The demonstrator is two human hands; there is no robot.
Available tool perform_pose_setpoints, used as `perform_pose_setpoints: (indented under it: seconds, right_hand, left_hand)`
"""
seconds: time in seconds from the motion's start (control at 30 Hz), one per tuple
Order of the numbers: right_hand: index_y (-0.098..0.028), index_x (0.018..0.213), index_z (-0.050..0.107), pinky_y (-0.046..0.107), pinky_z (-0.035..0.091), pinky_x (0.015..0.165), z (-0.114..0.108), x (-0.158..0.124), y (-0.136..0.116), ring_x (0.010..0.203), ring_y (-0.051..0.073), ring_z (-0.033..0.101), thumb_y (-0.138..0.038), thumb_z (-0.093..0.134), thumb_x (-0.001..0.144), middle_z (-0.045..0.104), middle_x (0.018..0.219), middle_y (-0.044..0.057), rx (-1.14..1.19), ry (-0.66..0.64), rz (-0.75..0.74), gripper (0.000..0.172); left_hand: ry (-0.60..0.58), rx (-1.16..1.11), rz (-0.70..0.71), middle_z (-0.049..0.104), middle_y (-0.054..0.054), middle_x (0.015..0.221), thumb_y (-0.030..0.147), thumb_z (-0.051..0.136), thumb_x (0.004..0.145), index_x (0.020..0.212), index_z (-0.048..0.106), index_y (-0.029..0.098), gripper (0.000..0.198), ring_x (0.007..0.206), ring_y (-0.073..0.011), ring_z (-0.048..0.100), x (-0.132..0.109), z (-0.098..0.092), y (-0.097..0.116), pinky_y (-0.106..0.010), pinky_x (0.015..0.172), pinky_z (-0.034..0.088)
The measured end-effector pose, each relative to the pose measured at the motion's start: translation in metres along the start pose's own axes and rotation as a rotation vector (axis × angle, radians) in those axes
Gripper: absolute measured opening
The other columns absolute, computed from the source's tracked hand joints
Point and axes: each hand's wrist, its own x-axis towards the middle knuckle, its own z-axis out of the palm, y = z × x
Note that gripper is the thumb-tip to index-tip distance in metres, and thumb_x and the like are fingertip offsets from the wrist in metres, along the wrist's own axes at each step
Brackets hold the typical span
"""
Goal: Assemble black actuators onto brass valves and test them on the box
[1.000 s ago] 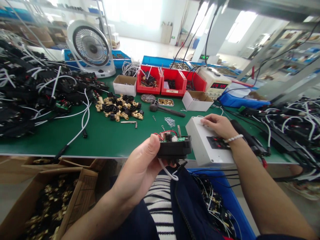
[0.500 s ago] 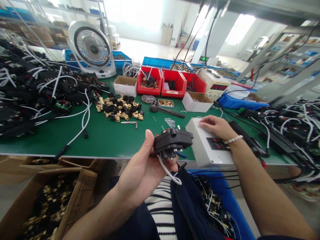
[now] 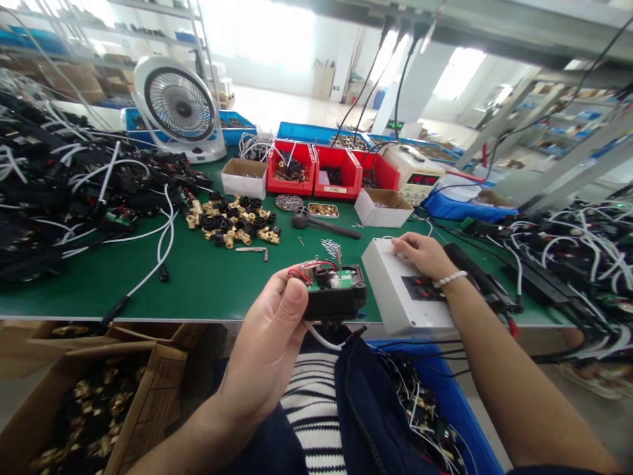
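My left hand (image 3: 277, 323) is closed around the edge of a black plastic housing (image 3: 336, 303), held up at the bench's front edge. The housing's open top faces me, with a green circuit board (image 3: 346, 280) and red wires inside. A white cable (image 3: 324, 340) hangs below it. On the right, my right hand (image 3: 420, 254) lies over a pale grey box (image 3: 390, 290) with a black terminal panel (image 3: 420, 287). Its thumb and fingers pinch together at the box's far left corner; whatever is between the fingertips is too small to make out.
Brass fittings (image 3: 232, 224), a black mallet (image 3: 326, 224), an L-shaped tool (image 3: 253, 251) and metal clips (image 3: 331, 248) lie on the green bench. Behind are red bins (image 3: 339, 188), a fan (image 3: 180, 105) and a power supply (image 3: 415, 175). Cabled assemblies (image 3: 74, 178) pile up left.
My left hand has rolled the housing over, so its inside with the circuit board now shows instead of its black underside with pins. My right hand stays on the grey box.
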Motion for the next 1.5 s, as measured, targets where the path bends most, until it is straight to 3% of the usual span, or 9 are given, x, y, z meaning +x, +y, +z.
perform_pose_setpoints:
  seconds: [0.27,0.5,0.87,1.0,1.13,1.23,1.33,1.4,1.5]
  right_hand:
    - [-0.02,0.057,0.059,0.031,0.042,0.061,0.003,0.004,0.008,0.057,0.017,0.052,-0.085,0.034,0.075,0.059,0.057,0.005,0.049,0.009,0.005,0.072]
    - [-0.02,0.061,0.061,0.03,0.045,0.065,-0.001,-0.001,0.002,0.059,0.017,0.056,-0.078,0.045,0.075,0.064,0.06,0.004,0.051,0.004,0.006,0.062]
    - [-0.02,0.062,0.059,0.03,0.043,0.065,-0.003,-0.003,-0.002,0.06,0.016,0.055,-0.071,0.045,0.077,0.063,0.062,0.003,0.043,-0.024,0.016,0.055]
    - [-0.019,0.066,0.061,0.03,0.043,0.065,-0.003,-0.003,-0.002,0.062,0.017,0.055,-0.07,0.051,0.074,0.064,0.063,0.003,0.078,-0.029,0.014,0.052]
    - [-0.018,0.075,0.065,0.031,0.042,0.065,-0.004,-0.002,0.0,0.062,0.018,0.055,-0.065,0.061,0.069,0.066,0.065,0.002,0.144,-0.029,-0.002,0.047]
    - [-0.017,0.077,0.066,0.032,0.043,0.066,-0.005,0.0,0.001,0.064,0.018,0.058,-0.062,0.062,0.073,0.067,0.066,0.003,0.2,-0.042,-0.017,0.045]
    - [-0.015,0.087,0.067,0.034,0.048,0.071,-0.01,0.0,0.001,0.069,0.018,0.062,-0.054,0.063,0.079,0.069,0.071,0.003,0.235,-0.075,-0.017,0.04]
    - [-0.014,0.097,0.067,0.035,0.051,0.077,-0.018,-0.005,0.0,0.076,0.017,0.065,-0.044,0.064,0.086,0.07,0.082,0.004,0.228,-0.074,0.004,0.033]
    - [-0.015,0.102,0.065,0.039,0.053,0.082,-0.033,-0.019,-0.002,0.086,0.017,0.065,-0.036,0.061,0.093,0.069,0.098,0.005,0.175,0.0,0.077,0.024]
  left_hand:
    - [0.006,-0.004,0.005,0.067,-0.012,0.119,0.043,0.066,0.088,0.117,0.062,0.013,0.042,0.111,-0.0219,0.064,-0.001,0.002,0.002,-0.029,0.093,0.053]
    - [0.016,-0.105,-0.052,0.069,-0.008,0.114,0.033,0.055,0.097,0.103,0.071,0.014,0.026,0.099,-0.0163,0.065,0.005,0.001,0.005,-0.024,0.084,0.056]
    - [-0.031,0.034,-0.152,0.062,-0.01,0.132,0.031,0.058,0.095,0.124,0.064,0.016,0.033,0.119,-0.0225,0.059,0.004,0.005,0.005,-0.027,0.091,0.055]
    - [-0.045,0.048,-0.17,0.061,-0.009,0.134,0.036,0.065,0.09,0.121,0.065,0.018,0.036,0.114,-0.0207,0.06,0.009,-0.002,-0.003,-0.026,0.087,0.055]
    - [-0.023,0.394,-0.185,0.064,-0.014,0.127,0.05,0.059,0.089,0.118,0.066,0.013,0.047,0.101,-0.0213,0.064,0.029,-0.026,-0.023,-0.03,0.079,0.056]
    - [0.08,0.643,-0.126,0.064,-0.018,0.125,0.05,0.053,0.091,0.124,0.057,0.009,0.053,0.101,-0.0242,0.065,0.052,-0.056,-0.032,-0.033,0.078,0.055]
    - [0.204,0.925,-0.069,0.063,-0.016,0.124,0.043,0.059,0.09,0.123,0.056,0.011,0.046,0.112,-0.0273,0.06,0.068,-0.081,-0.024,-0.04,0.094,0.049]
    - [0.24,1.118,-0.036,0.06,-0.015,0.127,0.034,0.059,0.092,0.117,0.06,0.012,0.034,0.124,-0.0274,0.052,0.074,-0.084,-0.013,-0.046,0.107,0.039]
    - [0.142,1.346,-0.005,0.059,-0.008,0.126,0.037,0.059,0.092,0.117,0.061,0.018,0.031,0.114,-0.0268,0.058,0.078,-0.065,-0.003,-0.048,0.098,0.049]
